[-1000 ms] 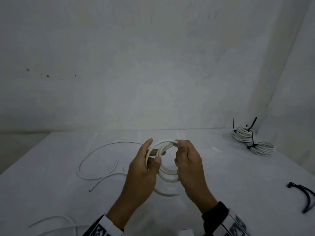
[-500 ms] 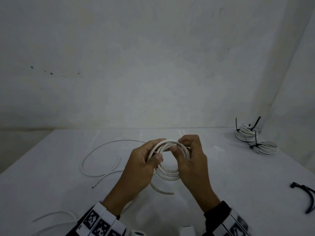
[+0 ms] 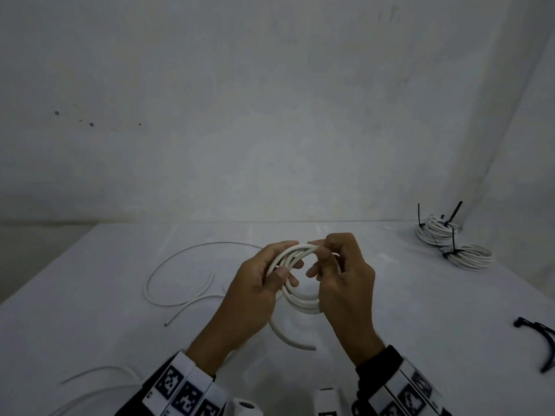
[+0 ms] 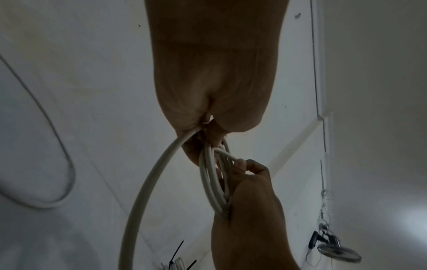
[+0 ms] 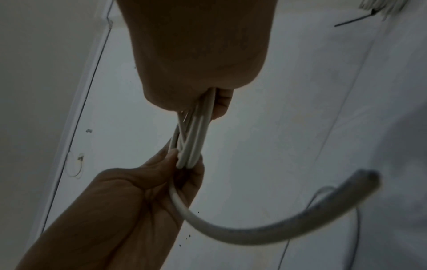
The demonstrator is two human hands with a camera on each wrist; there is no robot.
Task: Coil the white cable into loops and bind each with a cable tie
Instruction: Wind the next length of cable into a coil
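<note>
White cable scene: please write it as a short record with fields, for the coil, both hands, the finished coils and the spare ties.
coil in work: white cable coil, several loops, held above the table, no tie on it
left hand: grips the coil's left side
right hand: grips the right side, fingers curled over the top
loose end: free tail curves out below the coil
finished coils: two, bound with black ties, far right
spare ties: black, at the right edge
</note>
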